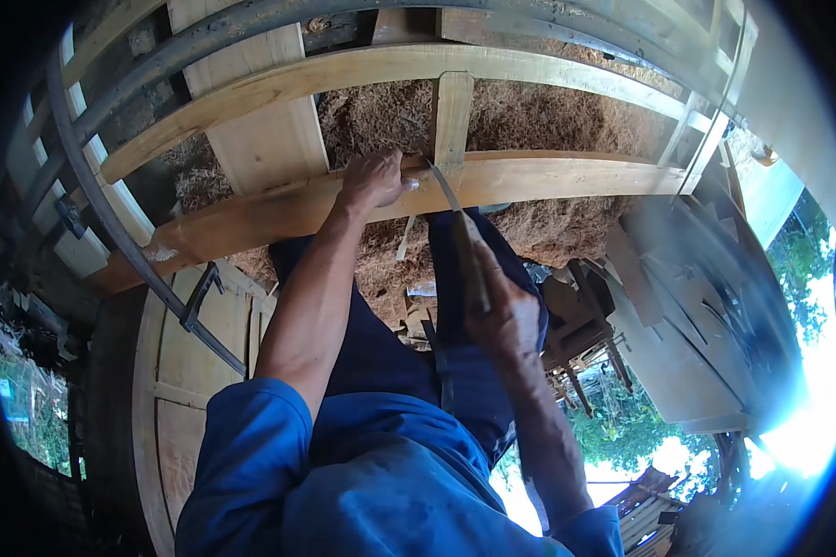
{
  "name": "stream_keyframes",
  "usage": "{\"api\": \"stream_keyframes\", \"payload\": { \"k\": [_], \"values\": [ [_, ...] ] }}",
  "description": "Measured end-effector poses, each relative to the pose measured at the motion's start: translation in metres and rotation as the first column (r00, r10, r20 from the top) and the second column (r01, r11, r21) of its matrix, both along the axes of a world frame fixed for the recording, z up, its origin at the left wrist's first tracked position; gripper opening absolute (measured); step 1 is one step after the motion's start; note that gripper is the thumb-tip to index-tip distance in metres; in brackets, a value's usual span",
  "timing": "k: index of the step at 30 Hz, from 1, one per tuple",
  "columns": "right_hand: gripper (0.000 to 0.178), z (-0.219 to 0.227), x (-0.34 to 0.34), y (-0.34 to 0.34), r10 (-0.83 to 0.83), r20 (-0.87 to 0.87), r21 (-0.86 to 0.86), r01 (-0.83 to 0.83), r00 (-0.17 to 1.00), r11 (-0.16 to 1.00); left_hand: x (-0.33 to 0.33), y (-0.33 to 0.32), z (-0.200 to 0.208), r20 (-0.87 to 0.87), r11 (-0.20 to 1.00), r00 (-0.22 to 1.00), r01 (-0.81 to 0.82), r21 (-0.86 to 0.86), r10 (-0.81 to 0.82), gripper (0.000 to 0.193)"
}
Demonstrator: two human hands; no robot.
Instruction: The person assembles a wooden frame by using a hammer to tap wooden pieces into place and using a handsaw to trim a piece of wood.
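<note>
A long pale wooden beam [553, 176] runs across in front of my body, part of a wooden frame. My left hand [377, 178] is closed on the beam's upper edge, left of where a short upright piece [453, 116] meets it. Blurred a little, my right hand [506, 316] is wrapped round the handle of what looks like a handsaw [453, 206]. Its narrow blade slants up and left, and its tip lies at the beam near my left fingers. The blade's teeth cannot be made out.
Beyond the beam runs a parallel wooden rail [362, 70], with brown shavings [548, 121] beneath. A long metal bar clamp [149, 269] crosses the left side. Panelled wood [204, 343] stands at lower left; boards [687, 325] lean at right beside a wooden rack [581, 320].
</note>
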State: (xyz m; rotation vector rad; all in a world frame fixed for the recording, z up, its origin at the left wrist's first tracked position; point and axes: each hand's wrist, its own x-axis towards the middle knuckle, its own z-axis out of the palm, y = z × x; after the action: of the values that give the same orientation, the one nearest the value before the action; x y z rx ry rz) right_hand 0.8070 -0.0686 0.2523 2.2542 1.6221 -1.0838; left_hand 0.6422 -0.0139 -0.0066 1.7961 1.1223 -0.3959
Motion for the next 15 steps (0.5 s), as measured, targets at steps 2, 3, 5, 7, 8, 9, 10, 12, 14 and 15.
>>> {"api": "stream_keyframes", "payload": {
  "k": [2, 3, 5, 7, 8, 9, 10, 12, 14, 15],
  "values": [
    [0.051, 0.001, 0.047, -0.003, 0.141, -0.108, -0.052, -0.148, 0.984, 0.988, 0.003, 0.010, 0.009, -0.004, 0.993, 1.000, 0.018, -0.114, -0.018, 0.060],
    [0.053, -0.002, 0.061, -0.008, 0.129, -0.149, -0.039, -0.136, 0.980, 0.990, 0.002, 0.016, 0.013, -0.012, 0.986, 1.000, 0.022, -0.165, -0.024, 0.061],
    [0.054, -0.010, 0.056, -0.031, 0.093, -0.165, 0.071, -0.082, 0.982, 0.994, 0.003, 0.020, 0.014, -0.021, 0.974, 0.999, 0.025, -0.225, -0.030, 0.066],
    [0.057, -0.013, 0.041, -0.034, 0.166, -0.164, 0.172, -0.137, 0.972, 0.975, -0.003, 0.023, 0.006, -0.040, 0.962, 0.997, 0.058, -0.265, -0.071, 0.070],
    [0.058, -0.008, 0.025, -0.025, 0.158, -0.119, 0.000, -0.159, 0.980, 0.987, -0.007, 0.020, 0.006, -0.043, 0.965, 0.996, 0.059, -0.256, -0.072, 0.071],
    [0.058, 0.003, 0.006, -0.003, 0.159, -0.069, -0.174, -0.169, 0.985, 0.970, -0.011, 0.019, 0.008, -0.041, 0.967, 0.996, 0.062, -0.246, -0.075, 0.072],
    [0.059, 0.013, -0.011, 0.021, 0.166, -0.019, -0.341, -0.163, 0.986, 0.926, -0.015, 0.017, 0.011, -0.042, 0.970, 0.996, 0.069, -0.235, -0.081, 0.073],
    [0.050, 0.022, -0.022, 0.051, 0.016, -0.060, -0.333, -0.035, 0.998, 0.942, -0.015, 0.029, 0.018, -0.061, 0.945, 0.993, 0.075, -0.318, -0.099, 0.075],
    [0.049, 0.026, -0.018, 0.039, 0.069, -0.087, -0.242, -0.088, 0.994, 0.966, -0.012, 0.028, 0.010, -0.091, 0.937, 0.966, 0.208, -0.279, -0.241, 0.078],
    [0.051, 0.036, -0.024, 0.039, 0.002, -0.062, -0.269, -0.019, 0.998, 0.963, -0.006, 0.034, 0.014, -0.077, 0.939, 0.960, 0.244, -0.244, -0.270, 0.079]
  ]
}}
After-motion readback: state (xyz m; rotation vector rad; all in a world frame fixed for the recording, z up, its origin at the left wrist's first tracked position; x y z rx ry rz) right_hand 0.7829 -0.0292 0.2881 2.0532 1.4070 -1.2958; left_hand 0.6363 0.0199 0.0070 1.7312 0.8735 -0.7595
